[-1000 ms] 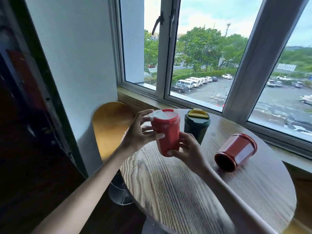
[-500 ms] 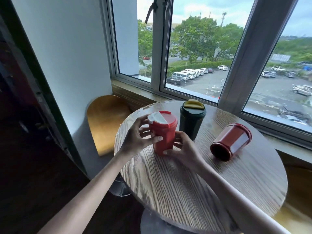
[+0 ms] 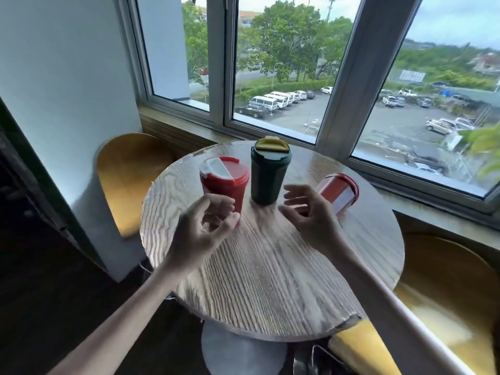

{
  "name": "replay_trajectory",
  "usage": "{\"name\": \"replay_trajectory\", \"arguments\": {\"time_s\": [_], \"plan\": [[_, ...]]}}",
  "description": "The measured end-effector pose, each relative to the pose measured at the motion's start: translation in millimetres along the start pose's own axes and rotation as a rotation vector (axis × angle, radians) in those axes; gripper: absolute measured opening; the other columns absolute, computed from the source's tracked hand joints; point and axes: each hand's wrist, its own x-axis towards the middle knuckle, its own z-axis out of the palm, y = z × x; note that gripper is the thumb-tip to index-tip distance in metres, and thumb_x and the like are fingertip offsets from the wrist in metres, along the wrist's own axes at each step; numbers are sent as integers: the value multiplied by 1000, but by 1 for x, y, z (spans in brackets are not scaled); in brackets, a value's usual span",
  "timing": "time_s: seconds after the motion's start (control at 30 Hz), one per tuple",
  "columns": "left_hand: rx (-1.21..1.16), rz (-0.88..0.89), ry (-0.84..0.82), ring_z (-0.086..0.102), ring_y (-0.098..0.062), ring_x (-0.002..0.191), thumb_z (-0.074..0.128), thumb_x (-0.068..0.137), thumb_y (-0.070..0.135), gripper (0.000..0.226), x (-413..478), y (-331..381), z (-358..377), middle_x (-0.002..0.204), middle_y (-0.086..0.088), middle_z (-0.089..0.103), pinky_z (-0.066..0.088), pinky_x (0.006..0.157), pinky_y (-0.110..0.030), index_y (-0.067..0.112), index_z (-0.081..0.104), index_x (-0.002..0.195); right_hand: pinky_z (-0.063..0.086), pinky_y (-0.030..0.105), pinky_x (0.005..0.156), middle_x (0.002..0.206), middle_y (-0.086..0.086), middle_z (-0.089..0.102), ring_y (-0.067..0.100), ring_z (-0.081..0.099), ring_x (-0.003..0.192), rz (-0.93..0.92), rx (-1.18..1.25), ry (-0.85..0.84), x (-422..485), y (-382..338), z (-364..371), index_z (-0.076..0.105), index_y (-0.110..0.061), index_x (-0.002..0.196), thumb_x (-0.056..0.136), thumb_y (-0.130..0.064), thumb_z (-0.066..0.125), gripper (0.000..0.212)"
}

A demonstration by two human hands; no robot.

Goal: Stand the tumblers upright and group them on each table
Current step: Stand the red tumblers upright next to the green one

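On the round wooden bench (image 3: 270,280), a red tumbler (image 3: 226,182) with a white flap on its lid stands upright just beside a green tumbler (image 3: 269,174) with a yellow lid, also upright, both toward the far edge near the window (image 3: 284,63). A tipped tumbler (image 3: 339,192), also red, lies on its side to the right of the green tumbler, apart from it and partly hidden behind the right hand (image 3: 311,215). Both hands are released, fingers loosely curled and grasping nothing: the left hand (image 3: 201,234) hovers in front of the red tumbler, the right hand in front of the tipped tumbler.
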Motion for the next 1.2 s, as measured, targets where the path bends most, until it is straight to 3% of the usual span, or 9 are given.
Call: {"name": "replay_trajectory", "arguments": {"time_s": [0.23,0.33,0.43,0.57,0.63,0.77,0.87,1.07,1.2], "plan": [[-92,-117,-282,63,0,96,70,81,34,37,50,19,81,107,6,65,50,78,-11,18,59,113,48,14,73,95,-9,65,7,63,86,119,-134,393,-3,34,-82,61,-27,105,80,-29,69,27],[0,-168,-355,60,-9,102,70,79,43,55,79,9,116,114,1,59,48,77,-13,15,53,123,53,38,86,103,-4,62,13,62,96,344,-184,344,-2,56,-99,55,-25,118,73,-58,64,57],[80,-280,-412,58,-17,103,72,77,48,68,102,0,140,118,-6,56,48,80,-22,11,47,129,50,38,90,109,4,65,20,62,102,477,-323,199,1,64,-99,54,-11,125,62,-86,47,98],[43,-400,-567,62,-18,101,78,62,59,78,112,-11,146,117,-4,59,53,78,-27,21,49,123,39,11,58,80,-12,60,11,59,80,504,-292,120,5,62,-92,65,-18,105,84,-64,51,52],[11,-409,-573,63,-19,100,79,49,66,85,114,-13,144,114,-4,60,56,80,-33,25,50,117,38,5,49,72,-8,59,8,55,64,497,-242,126,8,63,-89,65,-15,97,87,-57,53,45],[5,-349,-556,63,-17,99,84,56,55,79,110,-8,142,109,-3,61,56,86,-37,18,53,119,53,20,68,87,3,70,15,64,74,500,-117,167,13,62,-79,65,-14,96,82,-59,57,47],[28,-253,-491,64,-14,97,85,62,44,76,104,-3,143,111,-1,63,56,86,-33,16,53,125,53,21,74,97,10,71,16,65,81,452,42,222,15,57,-78,62,-13,99,81,-46,67,38],[-137,-106,-396,65,-15,99,87,63,27,78,106,13,147,117,2,59,57,83,-33,16,49,130,49,29,90,108,1,68,6,66,92,316,308,399,21,41,-98,62,-14,114,69,-32,82,53],[-335,-94,-387,66,-12,99,77,75,6,61,110,27,147,118,1,60,56,78,-23,16,49,128,53,27,80,106,8,70,13,68,89,196,468,416,27,28,-114,63,-11,114,70,-11,80,47]]}}
